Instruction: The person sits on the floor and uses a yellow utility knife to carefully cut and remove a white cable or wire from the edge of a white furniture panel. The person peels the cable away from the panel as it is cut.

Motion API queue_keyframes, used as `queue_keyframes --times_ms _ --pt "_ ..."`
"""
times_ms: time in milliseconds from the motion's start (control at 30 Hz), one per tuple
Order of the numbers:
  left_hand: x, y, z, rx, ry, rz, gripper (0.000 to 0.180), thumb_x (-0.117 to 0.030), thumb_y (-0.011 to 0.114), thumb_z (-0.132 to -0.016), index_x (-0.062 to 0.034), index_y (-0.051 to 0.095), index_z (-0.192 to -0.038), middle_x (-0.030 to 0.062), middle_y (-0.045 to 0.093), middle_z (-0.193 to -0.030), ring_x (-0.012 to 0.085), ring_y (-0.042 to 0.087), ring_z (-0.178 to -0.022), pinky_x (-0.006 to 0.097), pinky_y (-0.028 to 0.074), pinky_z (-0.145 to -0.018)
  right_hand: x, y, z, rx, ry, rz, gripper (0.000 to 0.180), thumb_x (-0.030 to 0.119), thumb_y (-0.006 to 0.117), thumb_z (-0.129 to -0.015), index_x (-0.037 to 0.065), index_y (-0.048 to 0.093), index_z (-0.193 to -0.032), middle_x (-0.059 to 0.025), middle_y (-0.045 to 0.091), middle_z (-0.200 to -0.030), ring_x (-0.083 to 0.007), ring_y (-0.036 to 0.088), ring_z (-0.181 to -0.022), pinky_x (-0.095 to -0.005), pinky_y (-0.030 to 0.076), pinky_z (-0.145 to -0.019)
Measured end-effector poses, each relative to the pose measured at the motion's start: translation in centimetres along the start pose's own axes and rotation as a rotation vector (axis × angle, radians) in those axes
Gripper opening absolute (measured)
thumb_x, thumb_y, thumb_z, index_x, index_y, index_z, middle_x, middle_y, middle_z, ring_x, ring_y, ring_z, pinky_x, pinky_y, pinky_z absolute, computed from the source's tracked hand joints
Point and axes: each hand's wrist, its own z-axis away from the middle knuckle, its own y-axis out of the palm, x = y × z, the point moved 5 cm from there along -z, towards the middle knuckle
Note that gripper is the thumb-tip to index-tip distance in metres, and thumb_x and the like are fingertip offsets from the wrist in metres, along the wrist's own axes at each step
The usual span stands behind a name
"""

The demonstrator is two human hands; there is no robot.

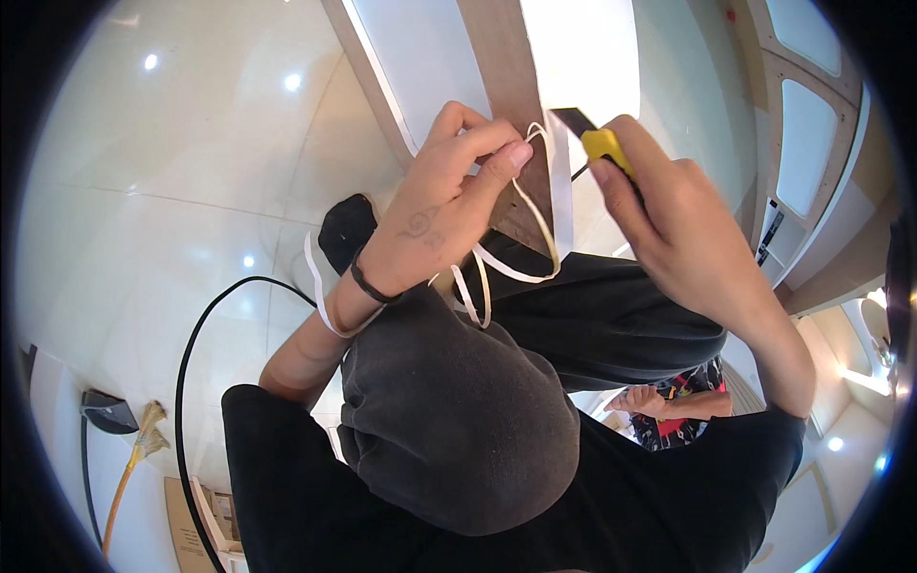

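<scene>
My left hand (444,196) is closed in a pinch on a thin white strip (521,277), which loops down below the fingers and trails over my forearm. In my right hand (683,215) is a yellow utility knife (604,146), its dark blade out and pointing up and left. The blade lies close to the edge of a long panel (501,53) with a brown wood face and a bright white side. My left fingertips are beside that same edge. A short gap separates the blade from my left fingers.
A black cord (181,382) curves across the glossy tiled floor (191,162) at left. A dustpan (110,411) and a broom (143,441) stand at lower left, near cardboard (183,520). Another person's hand (642,401) shows at lower right. Framed panels (807,143) stand at far right.
</scene>
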Motion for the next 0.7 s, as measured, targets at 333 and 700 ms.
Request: queue_keyframes --times_ms 333,700 --pt "0.9 -0.5 0.2 0.039 0.006 0.015 0.023 -0.024 0.063 -0.104 -0.0041 0.065 -0.115 0.0055 0.053 -0.113 0.0150 0.059 -0.100 0.031 0.053 -0.087 -0.6 1.6 0.1 0.054 0.044 0.099 0.015 0.012 0.054 -0.105 0.000 0.045 -0.106 -0.0208 0.056 -0.063 -0.0406 0.057 -0.056 -0.0475 0.039 -0.054" --pt "0.8 -0.6 0.4 0.057 -0.008 0.059 0.022 -0.023 0.064 -0.103 -0.0019 0.066 -0.110 0.0060 0.053 -0.115 0.0135 0.059 -0.100 0.029 0.050 -0.085 -0.5 1.9 -0.4 0.031 0.010 0.043 0.015 0.011 0.054 -0.104 0.000 0.045 -0.106 -0.0229 0.056 -0.065 -0.0436 0.057 -0.060 -0.0501 0.039 -0.057"
